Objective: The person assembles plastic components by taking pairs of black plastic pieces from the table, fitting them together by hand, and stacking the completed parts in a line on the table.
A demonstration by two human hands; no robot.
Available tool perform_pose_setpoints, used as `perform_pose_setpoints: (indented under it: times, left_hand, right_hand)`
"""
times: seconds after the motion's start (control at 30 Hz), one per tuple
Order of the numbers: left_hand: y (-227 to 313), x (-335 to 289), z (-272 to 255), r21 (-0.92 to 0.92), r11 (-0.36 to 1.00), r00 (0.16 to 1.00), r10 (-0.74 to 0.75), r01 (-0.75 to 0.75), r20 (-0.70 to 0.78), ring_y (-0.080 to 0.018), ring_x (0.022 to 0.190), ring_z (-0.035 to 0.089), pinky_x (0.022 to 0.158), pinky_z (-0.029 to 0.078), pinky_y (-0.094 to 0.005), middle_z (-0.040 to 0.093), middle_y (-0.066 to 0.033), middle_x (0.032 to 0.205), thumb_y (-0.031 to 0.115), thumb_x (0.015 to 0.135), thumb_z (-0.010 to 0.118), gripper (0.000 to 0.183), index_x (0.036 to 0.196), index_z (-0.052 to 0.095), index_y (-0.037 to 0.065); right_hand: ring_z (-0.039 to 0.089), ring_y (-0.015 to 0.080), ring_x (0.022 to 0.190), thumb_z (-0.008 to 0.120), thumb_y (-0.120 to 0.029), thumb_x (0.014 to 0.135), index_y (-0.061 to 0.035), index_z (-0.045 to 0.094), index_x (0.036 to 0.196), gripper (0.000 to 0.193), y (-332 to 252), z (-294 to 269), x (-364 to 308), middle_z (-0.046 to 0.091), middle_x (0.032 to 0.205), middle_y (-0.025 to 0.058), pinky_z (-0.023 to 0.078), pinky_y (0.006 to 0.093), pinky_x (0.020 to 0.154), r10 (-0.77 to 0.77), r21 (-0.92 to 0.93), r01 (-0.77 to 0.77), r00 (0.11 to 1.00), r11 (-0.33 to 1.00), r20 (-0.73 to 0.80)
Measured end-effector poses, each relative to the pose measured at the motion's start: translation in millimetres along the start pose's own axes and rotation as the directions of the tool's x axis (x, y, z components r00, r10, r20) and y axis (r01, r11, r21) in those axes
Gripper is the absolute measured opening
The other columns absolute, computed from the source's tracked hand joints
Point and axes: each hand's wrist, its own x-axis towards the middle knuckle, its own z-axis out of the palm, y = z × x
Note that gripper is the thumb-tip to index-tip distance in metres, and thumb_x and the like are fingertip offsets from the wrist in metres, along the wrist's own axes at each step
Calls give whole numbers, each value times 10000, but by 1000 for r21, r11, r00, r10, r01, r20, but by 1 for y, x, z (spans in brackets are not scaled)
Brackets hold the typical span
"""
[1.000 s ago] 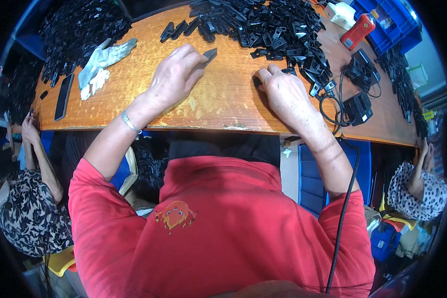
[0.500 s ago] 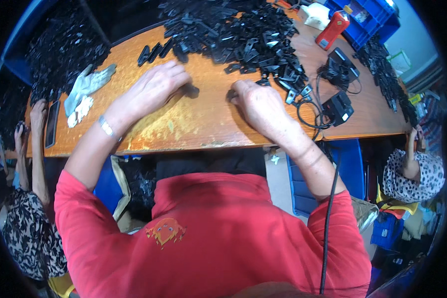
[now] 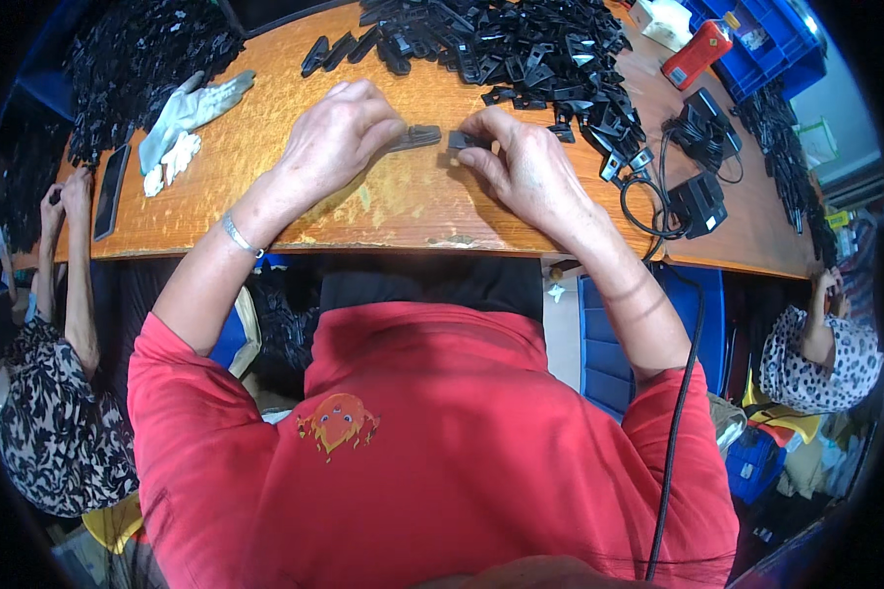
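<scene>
your left hand (image 3: 339, 139) is pinched on a slim part (image 3: 422, 135), your right hand (image 3: 535, 169) on a black piece (image 3: 462, 140); the two sit end to end, just apart, over the table (image 3: 403, 216).

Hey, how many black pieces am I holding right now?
2: one piece in your left hand, another piece in your right hand. Any others may be hidden.

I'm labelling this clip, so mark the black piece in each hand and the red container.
Left piece (image 3: 423, 135), in the left hand (image 3: 336, 135): head view, middle of its exposed part.
Right piece (image 3: 461, 140), in the right hand (image 3: 535, 169): head view, its exposed end.
Red container (image 3: 695, 55): head view, middle of its side.
</scene>
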Motion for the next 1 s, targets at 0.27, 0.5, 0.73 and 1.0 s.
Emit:
perform_pose_setpoints:
  times: [0.27, 0.5, 0.73, 1.0]
  left_hand:
    - [1, -17, 3, -22, 993, 993, -115, 115, -6, -319, 970, 684, 842, 547, -428, 677, -119, 957, 174, 896, 834, 197, 1019, 760, 40]
    - [-1, -11, 10, -146, 985, 995, -95, 88, -37, -325, 896, 680, 793, 537, -427, 659, -136, 925, 147, 892, 822, 183, 976, 741, 8]
    - [-7, -36, -20, -146, 979, 985, -127, 144, 120, -304, 832, 658, 753, 511, -414, 634, -144, 894, 83, 873, 803, 165, 952, 705, -25]
    - [-21, -54, -123, -145, 896, 870, -353, 421, 345, -214, 1010, 719, 916, 572, -358, 754, -116, 1064, 77, 966, 714, 236, 1180, 756, -15]
  right_hand:
    - [721, 304, 850, 872, -182, 859, -62, 824, 1065, 243, 21, 32, 31, 721, 916, 133, 573, 411, 765, -96, -18, 95, 991, 995, -95]
    - [721, 307, 825, 882, -154, 835, -39, 820, 1042, 244, 33, 29, 45, 719, 893, 127, 576, 392, 753, -302, -35, 301, 953, 953, -24]
    - [719, 343, 863, 846, -265, 857, -106, 813, 991, 210, -3, 52, 40, 700, 932, 105, 571, 449, 736, -336, -13, 337, 941, 941, 31]
    - [749, 358, 905, 738, -129, 876, -95, 792, 1051, 187, 42, -9, 39, 717, 1054, 121, 616, 461, 816, -130, -458, 66, 985, 887, -111]
